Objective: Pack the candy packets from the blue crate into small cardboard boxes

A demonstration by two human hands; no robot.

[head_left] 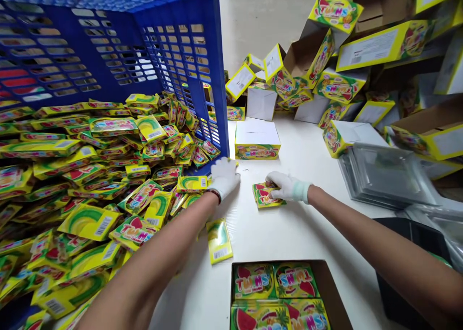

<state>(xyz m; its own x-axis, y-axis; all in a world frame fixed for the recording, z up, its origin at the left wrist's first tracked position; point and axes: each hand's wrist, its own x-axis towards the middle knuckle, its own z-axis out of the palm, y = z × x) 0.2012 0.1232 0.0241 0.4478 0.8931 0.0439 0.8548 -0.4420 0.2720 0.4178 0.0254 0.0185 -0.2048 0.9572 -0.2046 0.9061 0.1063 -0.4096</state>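
Both my hands wear white gloves. My left hand (224, 178) reaches to the edge of a big heap of small yellow candy packets (90, 175) spilling from a tipped blue crate (188, 55); its fingers are curled on a packet at the crate's corner. My right hand (287, 187) presses its closed fingers down on a small stack of packets (265, 197) on the white table (289, 233). One loose packet (219, 240) lies near my left forearm.
A brown carton (325, 277) at the near edge holds packed yellow boxes. A closed yellow-and-white box (256, 139) stands ahead. Empty display boxes (333, 69) are piled at the back right. Clear plastic trays (387, 175) lie on the right, beside a dark bin (412, 253).
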